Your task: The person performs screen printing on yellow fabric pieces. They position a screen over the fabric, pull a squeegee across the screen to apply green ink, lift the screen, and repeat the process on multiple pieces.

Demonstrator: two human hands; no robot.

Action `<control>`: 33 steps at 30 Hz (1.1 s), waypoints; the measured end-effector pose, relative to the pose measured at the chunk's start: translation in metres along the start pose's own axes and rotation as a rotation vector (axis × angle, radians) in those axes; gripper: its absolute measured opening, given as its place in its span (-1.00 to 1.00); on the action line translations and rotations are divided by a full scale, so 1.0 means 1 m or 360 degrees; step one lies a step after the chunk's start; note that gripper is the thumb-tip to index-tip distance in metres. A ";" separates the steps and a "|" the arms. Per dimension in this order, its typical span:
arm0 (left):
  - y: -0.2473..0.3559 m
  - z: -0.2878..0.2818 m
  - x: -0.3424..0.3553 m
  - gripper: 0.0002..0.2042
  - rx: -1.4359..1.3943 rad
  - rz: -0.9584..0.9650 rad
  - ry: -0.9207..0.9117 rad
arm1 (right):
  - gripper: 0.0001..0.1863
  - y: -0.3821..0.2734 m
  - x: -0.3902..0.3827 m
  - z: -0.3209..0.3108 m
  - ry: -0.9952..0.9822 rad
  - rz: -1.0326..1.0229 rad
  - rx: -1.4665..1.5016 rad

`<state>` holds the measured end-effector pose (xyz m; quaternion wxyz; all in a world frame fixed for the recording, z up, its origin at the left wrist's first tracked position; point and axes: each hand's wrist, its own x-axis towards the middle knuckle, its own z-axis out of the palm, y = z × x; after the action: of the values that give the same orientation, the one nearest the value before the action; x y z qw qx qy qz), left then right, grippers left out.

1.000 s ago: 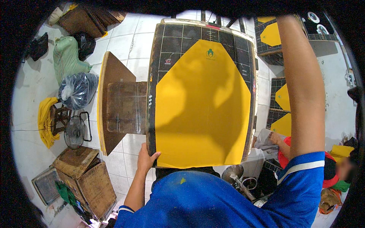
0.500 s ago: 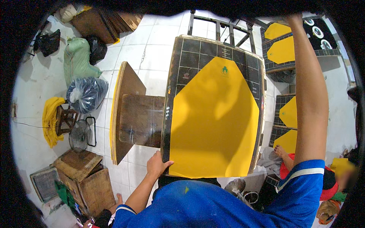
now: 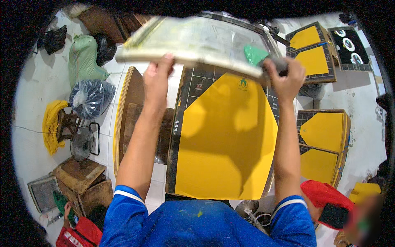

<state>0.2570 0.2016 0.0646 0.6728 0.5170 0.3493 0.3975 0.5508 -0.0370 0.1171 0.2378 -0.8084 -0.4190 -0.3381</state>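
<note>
A pale-rimmed screen printing frame (image 3: 205, 60) is raised and tilted over the far end of a dark gridded board (image 3: 173, 164); motion blurs it. My left hand (image 3: 157, 78) grips its near rim left of centre. At the right end, my right hand (image 3: 286, 80) is closed around the rim, beside a dark grey piece that I cannot make out. A green patch (image 3: 254, 55), perhaps ink or a tool, shows on the mesh near that hand. Below the frame, a yellow fabric panel (image 3: 222, 164) lies flat on the board, with a small green emblem (image 3: 243, 83) near its top.
More boards with yellow panels (image 3: 322, 127) stand to the right, near a person in red (image 3: 327, 193). A wooden stand (image 3: 127, 131) is on my left. Farther left are bags (image 3: 92, 101), a fan (image 3: 82, 142) and wooden boxes (image 3: 90, 187). Another person's red sleeve (image 3: 84, 230) shows lower left.
My left hand has left the board's near edge and moved forward to the frame. My right hand has come back from far right. The frame has come into view, held by both hands.
</note>
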 end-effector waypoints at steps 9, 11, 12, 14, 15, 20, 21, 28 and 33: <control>-0.155 -0.048 0.010 -0.43 0.0587 -0.1101 0.0402 | -0.56 0.036 -0.074 0.102 -0.1680 0.0128 0.0154; -0.162 -0.045 0.002 -0.34 0.0632 -0.0988 0.0418 | -0.60 0.033 -0.085 0.096 -0.1663 0.0115 0.0178; -0.165 -0.040 -0.003 -0.35 0.0668 -0.0964 0.0473 | -0.61 0.029 -0.095 0.088 -0.1583 0.0082 0.0178; -0.169 -0.031 -0.014 -0.38 0.0716 -0.0996 0.0423 | -0.66 0.025 -0.108 0.079 -0.1544 0.0063 0.0249; -0.172 -0.027 -0.017 -0.39 0.0736 -0.0921 0.0424 | -0.67 0.027 -0.108 0.080 -0.1433 0.0036 0.0262; -0.185 -0.017 -0.022 -0.38 0.0823 -0.0841 0.0409 | -0.65 0.067 -0.045 0.162 -0.1406 0.0043 0.0255; -0.186 -0.016 -0.023 -0.38 0.0807 -0.0803 0.0431 | -0.63 0.077 -0.027 0.185 -0.1517 0.0075 0.0277; -0.184 -0.016 -0.026 -0.40 0.0773 -0.0659 0.0438 | -0.52 0.111 -0.002 0.219 -0.1749 -0.0005 0.0380; -0.190 -0.017 -0.023 -0.39 0.0766 -0.0743 0.0520 | -0.52 0.064 -0.070 0.161 -0.1186 -0.0051 0.0050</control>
<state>0.2642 0.1596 -0.1224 0.5400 0.4965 0.6441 0.2170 0.6310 0.0000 -0.0481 0.0761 -0.8655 -0.4947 -0.0179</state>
